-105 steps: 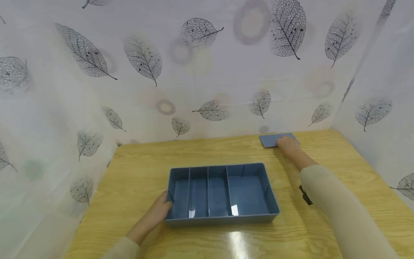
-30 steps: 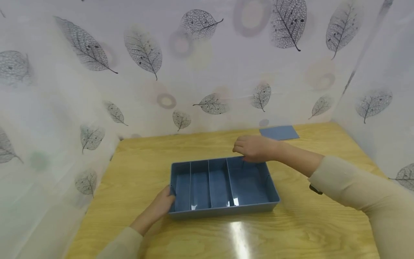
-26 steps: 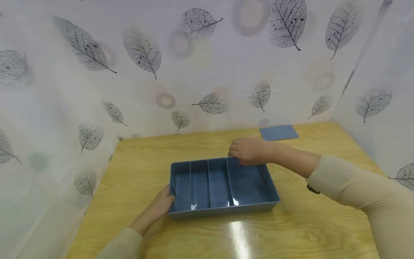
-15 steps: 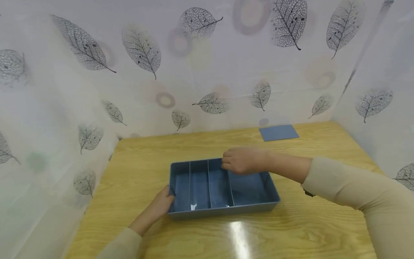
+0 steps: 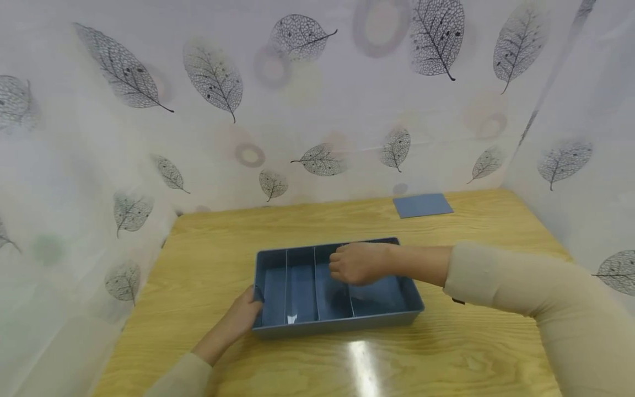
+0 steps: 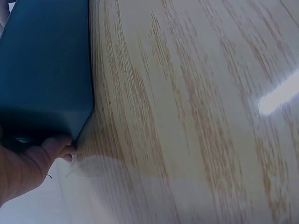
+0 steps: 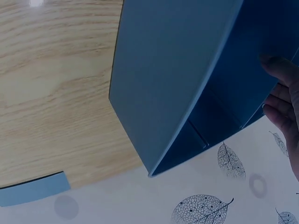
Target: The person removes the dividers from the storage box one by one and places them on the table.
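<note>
- Compartment tray point(image 5: 332, 326), blue-gray, sits flat on the wood-grain table point(image 5: 213, 242).
- Left hand point(image 5: 245, 313) grips its end wall, apparently to steady it.
- Right hand point(image 5: 358, 263), fingers bent, straddles a divider point(image 5: 351, 302); whether it pinches cannot be told.
- Flat panel point(image 5: 423, 205) lies near the back edge, perhaps for working room.
</note>
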Motion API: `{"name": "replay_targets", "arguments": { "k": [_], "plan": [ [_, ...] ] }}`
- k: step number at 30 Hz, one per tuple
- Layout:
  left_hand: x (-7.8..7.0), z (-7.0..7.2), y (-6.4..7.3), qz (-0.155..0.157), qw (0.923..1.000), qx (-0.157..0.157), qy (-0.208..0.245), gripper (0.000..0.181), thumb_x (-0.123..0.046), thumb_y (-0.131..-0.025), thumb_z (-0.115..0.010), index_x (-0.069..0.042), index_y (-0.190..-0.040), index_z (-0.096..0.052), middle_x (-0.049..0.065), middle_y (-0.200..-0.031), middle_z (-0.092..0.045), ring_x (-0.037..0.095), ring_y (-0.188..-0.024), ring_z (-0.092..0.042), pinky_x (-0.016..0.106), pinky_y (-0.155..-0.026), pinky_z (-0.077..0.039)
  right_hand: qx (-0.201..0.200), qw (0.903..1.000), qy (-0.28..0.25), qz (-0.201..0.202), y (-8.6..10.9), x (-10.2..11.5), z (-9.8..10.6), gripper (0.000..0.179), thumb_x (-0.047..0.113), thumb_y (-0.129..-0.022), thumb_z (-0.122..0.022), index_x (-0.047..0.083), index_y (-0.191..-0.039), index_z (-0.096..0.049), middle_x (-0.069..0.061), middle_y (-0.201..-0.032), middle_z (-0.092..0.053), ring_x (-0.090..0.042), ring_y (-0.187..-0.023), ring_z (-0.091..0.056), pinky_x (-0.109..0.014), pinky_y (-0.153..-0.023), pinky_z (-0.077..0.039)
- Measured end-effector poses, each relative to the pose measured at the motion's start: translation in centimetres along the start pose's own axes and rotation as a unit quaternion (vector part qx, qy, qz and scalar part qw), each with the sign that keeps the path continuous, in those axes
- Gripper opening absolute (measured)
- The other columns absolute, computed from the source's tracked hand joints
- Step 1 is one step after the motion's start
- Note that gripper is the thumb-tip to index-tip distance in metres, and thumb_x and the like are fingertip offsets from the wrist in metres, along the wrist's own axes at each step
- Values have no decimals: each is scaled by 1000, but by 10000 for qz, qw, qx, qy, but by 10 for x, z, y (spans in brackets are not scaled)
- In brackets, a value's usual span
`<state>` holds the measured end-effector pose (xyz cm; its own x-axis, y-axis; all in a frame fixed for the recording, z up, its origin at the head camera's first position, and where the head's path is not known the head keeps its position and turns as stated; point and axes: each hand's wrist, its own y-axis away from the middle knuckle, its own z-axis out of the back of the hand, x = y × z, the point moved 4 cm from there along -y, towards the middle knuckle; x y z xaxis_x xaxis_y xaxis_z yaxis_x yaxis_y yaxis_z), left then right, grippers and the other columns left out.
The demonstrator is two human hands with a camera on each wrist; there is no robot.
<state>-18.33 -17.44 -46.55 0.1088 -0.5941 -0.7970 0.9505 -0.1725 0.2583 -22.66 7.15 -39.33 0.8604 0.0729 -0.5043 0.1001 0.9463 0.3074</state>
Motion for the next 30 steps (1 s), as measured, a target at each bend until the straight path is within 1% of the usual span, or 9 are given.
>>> {"name": "replay_targets", "arguments": {
  "k": [4, 8, 12, 13, 16, 19, 20, 23, 30],
  "plan": [
    [1, 0, 0, 42, 10000, 18, -5, 57, -4, -86, -37, 16, -139, -28, 35, -139, -38, 44, -122, -46, 53, -97, -42, 61, 9999, 47, 98, -5, 5, -4, 15, 24, -95, -51, 17, -103, -62, 4, -99, -62, -12, -88, -54, -25, -74, -45],
    [0, 1, 0, -30, 10000, -15, -25, 56, -5, -86, -39, 16, -137, -30, 35, -135, -42, 40, -116, -52, 51, -93, -45, 8, 9993, 282, 259, -8, 10, -9, 15, 26, -95, -52, 18, -103, -62, 6, -98, -62, -11, -87, -53, -25, -73, -44],
    [2, -1, 0, -175, 9998, -38, 54, 56, -5, -85, -38, 17, -136, -33, 36, -131, -46, 36, -107, -56, 47, -87, -48, -213, 9985, 399, 302, -9, 10, -11, 14, 26, -94, -53, 17, -101, -61, 6, -95, -62, -11, -84, -53, -25, -72, -45],
    [2, -2, 0, -267, 9996, -35, -10, 55, -6, -85, -37, 17, -135, -33, 37, -130, -46, 35, -105, -56, 45, -85, -49, -283, 9984, 400, 296, -8, 10, -11, 13, 25, -94, -52, 17, -100, -61, 6, -95, -62, -11, -83, -53, -25, -72, -45],
    [2, -2, 1, -307, 9995, -60, -27, 56, -7, -85, -36, 17, -135, -33, 37, -130, -45, 36, -106, -55, 47, -86, -48, -490, 9976, 385, 304, -7, 9, -12, 11, 23, -94, -53, 17, -99, -61, 5, -93, -63, -11, -81, -53, -25, -71, -46],
    [1, -2, 2, -235, 9997, -45, 17, 56, -7, -85, -37, 16, -136, -33, 36, -133, -44, 39, -111, -54, 49, -90, -46, -630, 9967, 379, 346, -5, 9, -14, 10, 20, -93, -54, 16, -99, -61, 5, -93, -63, -11, -81, -54, -24, -72, -46],
    [0, -1, 2, -129, 9998, -54, 102, 56, -6, -85, -38, 15, -137, -33, 34, -134, -44, 39, -114, -52, 52, -93, -44, -660, 9963, 407, 372, -5, 10, -15, 9, 20, -93, -55, 16, -99, -61, 5, -92, -64, -11, -81, -54, -24, -72, -46],
    [-2, 0, 3, -22, 9999, -27, 131, 56, -4, -86, -39, 14, -138, -32, 33, -136, -43, 39, -117, -51, 51, -95, -43, -745, 9952, 446, 448, -3, 11, -17, 8, 18, -92, -56, 16, -97, -61, 5, -91, -63, -11, -80, -53, -24, -72, -47],
    [-2, 0, 2, 14, 10000, -18, 97, 55, -3, -86, -38, 15, -137, -32, 33, -136, -43, 38, -118, -51, 50, -95, -43, -897, 9925, 496, 663, 0, 15, -23, 10, 16, -93, -52, 15, -97, -60, 3, -92, -61, -13, -82, -52, -26, -76, -47]
  ]
}}
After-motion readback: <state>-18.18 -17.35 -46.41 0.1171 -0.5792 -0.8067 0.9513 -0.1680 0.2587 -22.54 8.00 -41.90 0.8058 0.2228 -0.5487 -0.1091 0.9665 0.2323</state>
